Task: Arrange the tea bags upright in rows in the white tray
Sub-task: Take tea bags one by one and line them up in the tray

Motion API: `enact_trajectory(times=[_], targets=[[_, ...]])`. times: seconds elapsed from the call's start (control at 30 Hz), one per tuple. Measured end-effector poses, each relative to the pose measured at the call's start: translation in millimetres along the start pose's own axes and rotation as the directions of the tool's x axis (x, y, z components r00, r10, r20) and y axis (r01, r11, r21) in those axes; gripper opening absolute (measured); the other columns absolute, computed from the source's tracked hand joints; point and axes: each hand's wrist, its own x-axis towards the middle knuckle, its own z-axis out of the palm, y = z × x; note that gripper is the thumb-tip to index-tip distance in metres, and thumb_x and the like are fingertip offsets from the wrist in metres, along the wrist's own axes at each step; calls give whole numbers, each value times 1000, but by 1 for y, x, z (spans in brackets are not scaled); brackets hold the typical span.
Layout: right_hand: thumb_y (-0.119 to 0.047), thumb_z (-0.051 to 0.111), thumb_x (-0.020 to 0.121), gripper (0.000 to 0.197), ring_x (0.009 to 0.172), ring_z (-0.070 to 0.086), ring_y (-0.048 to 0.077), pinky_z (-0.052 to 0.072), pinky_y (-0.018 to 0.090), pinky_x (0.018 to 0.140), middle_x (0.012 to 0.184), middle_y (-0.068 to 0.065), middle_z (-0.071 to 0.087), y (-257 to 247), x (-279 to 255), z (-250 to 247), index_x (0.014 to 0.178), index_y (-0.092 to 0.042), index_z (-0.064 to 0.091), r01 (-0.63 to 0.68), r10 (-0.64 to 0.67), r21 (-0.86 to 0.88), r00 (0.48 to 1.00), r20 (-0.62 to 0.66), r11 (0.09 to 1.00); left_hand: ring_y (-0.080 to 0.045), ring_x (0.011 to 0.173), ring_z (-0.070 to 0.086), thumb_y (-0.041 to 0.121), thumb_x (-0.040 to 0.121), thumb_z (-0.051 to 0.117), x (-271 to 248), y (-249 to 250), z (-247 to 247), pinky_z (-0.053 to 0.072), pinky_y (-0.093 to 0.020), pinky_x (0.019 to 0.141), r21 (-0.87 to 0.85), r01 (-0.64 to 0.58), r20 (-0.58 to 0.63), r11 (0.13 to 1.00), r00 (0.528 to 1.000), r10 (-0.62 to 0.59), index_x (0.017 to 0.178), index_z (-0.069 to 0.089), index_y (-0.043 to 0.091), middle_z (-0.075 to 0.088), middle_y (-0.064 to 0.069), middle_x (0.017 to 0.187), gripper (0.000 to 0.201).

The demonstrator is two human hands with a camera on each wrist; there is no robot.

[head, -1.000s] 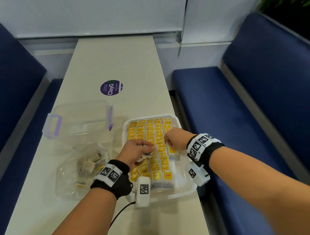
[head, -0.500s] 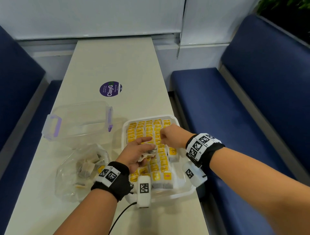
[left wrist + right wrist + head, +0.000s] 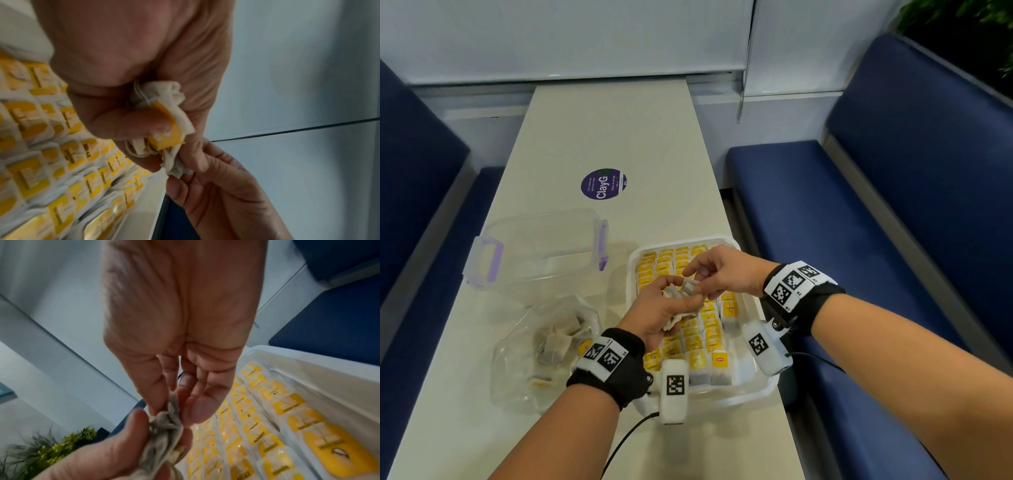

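pale bench point(image 3: 599, 137) between blue seats carries the white tray point(image 3: 763, 390), nearly full of upright yellow-tagged tea bags point(image 3: 698, 342). above it the left hand point(image 3: 657, 311) curls round a crumpled bunch of soft paper bags point(image 3: 164, 113). the right hand point(image 3: 722, 274), just beside, pinches one bag's limp end point(image 3: 166, 420), which points toward it.

Café-style booth: blue benches point(image 3: 859, 212) flank a narrow table point(image 3: 616, 137).
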Motion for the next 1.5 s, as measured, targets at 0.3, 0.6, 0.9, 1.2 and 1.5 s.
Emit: enact_trajectory(times=[0.3, 0.6, 0.9, 1.2, 1.5], targets=[[4, 60, 86, 30, 75, 63, 23, 58, 30, 70, 87, 17, 63, 0, 0, -2, 111, -12, 66, -23, 33, 145, 997, -67, 989, -19, 75, 66, 10, 78, 78, 0, 3, 0, 36, -24, 49, 19, -3, 29, 1000, 1000, 3, 110, 64, 19, 68, 0, 81, 36], [-2, 70, 82, 17, 70, 64, 15, 55, 26, 66, 82, 8, 60, -4, -2, 3, 97, -6, 64, -19, 25, 129, 999, -43, 991, -23, 75, 67, -7, 80, 56, -1, 11, 2, 32, -19, 41, -151, 30, -12, 988, 999, -33, 94, 63, 19, 72, -6, 86, 30], [3, 77, 73, 25, 74, 67, 21, 59, 33, 72, 91, -1, 64, -7, 2, 6, 94, -4, 65, -27, 26, -17, 999, -39, 999, -12, 69, 60, 15, 83, 74, 1, 10, 2, 36, -19, 41, -189, 24, -56, 982, 998, -35, 77, 61, 22, 71, 0, 86, 16], [12, 61, 79, 15, 66, 66, 22, 58, 31, 66, 89, 20, 64, -8, 2, 4, 83, -3, 65, -17, 28, 87, 991, -128, 996, -21, 71, 52, 7, 82, 59, 7, 8, -3, 37, -18, 37, -391, 111, -127, 914, 977, -173, 74, 61, 17, 58, -5, 80, 13], [16, 46, 81, 29, 68, 59, 17, 55, 22, 59, 76, 12, 59, -4, 6, 0, 73, -6, 63, -33, 55, 130, 984, -168, 991, -25, 69, 63, -8, 84, 52, 4, 8, -3, 35, -17, 35, -340, 41, -165, 940, 981, -103, 83, 67, 13, 65, -9, 81, 25]])
